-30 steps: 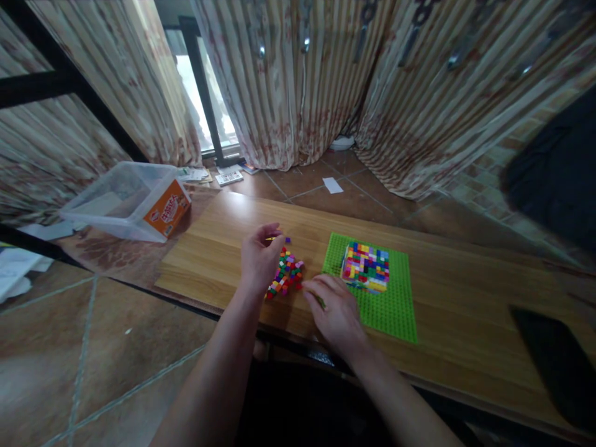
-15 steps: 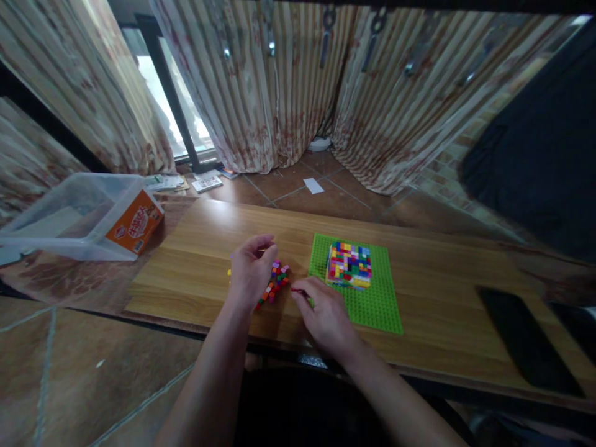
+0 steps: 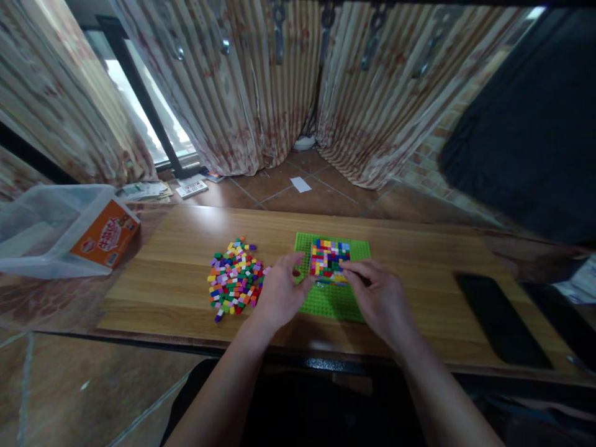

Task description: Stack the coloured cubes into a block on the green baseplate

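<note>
A block of stacked, many-coloured building bricks (image 3: 326, 256) stands on a green studded baseplate (image 3: 335, 304). My right hand (image 3: 380, 297) is at the block's right front corner, thumb and forefinger pinched. A small building brick seems to be in that pinch, mostly hidden by the fingertips. On the block's left side, my left hand (image 3: 284, 292) has thumb and fingers apart with nothing visible between them. Its fingertips are close to the block; whether they touch it I cannot tell. Left of this hand lies a loose pile of small bricks (image 3: 236, 278) in mixed colours.
Everything rests on a low wooden table (image 3: 158, 273). A clear plastic bin (image 3: 51, 254) with an orange label stands at the left. A dark flat slab (image 3: 500, 320) lies at the right. Beyond are striped curtains (image 3: 261, 93) and papers (image 3: 190, 186) on the floor.
Both hands have moved right, from the loose pile to the block. My right hand, which pinched a small red brick beside the pile, is now at the block's corner. The view has shifted.
</note>
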Available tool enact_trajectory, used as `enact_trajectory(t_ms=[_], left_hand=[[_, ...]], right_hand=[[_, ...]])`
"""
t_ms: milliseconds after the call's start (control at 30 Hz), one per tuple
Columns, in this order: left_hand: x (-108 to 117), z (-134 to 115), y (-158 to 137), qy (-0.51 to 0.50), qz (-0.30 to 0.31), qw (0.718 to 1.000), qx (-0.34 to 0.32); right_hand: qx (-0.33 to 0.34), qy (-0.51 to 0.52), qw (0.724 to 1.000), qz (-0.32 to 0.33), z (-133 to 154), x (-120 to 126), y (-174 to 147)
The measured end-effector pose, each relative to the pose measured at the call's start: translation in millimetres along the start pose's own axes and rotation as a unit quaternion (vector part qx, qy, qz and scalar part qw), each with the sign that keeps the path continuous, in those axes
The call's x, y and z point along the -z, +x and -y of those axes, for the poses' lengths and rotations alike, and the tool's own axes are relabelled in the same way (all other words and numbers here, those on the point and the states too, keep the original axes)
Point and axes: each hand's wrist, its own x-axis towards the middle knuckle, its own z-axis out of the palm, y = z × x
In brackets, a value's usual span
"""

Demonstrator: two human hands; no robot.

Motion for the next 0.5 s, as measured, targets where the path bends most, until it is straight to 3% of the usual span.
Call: enact_trajectory(t_ms=[267, 500], left_hand=[[-16.5, -5.4, 1.4, 0.070, 0.026, 0.997, -0.017], [-18.4, -4.8, -1.2, 0.136, 0.040, 0.989, -0.041]], right_hand=[[-0.011, -0.111, 0.994, -0.002, 6.9, -13.5, -4.0], [-0.011, -0.093, 0.995, -0.029, 6.4, -21.1, -5.1]])
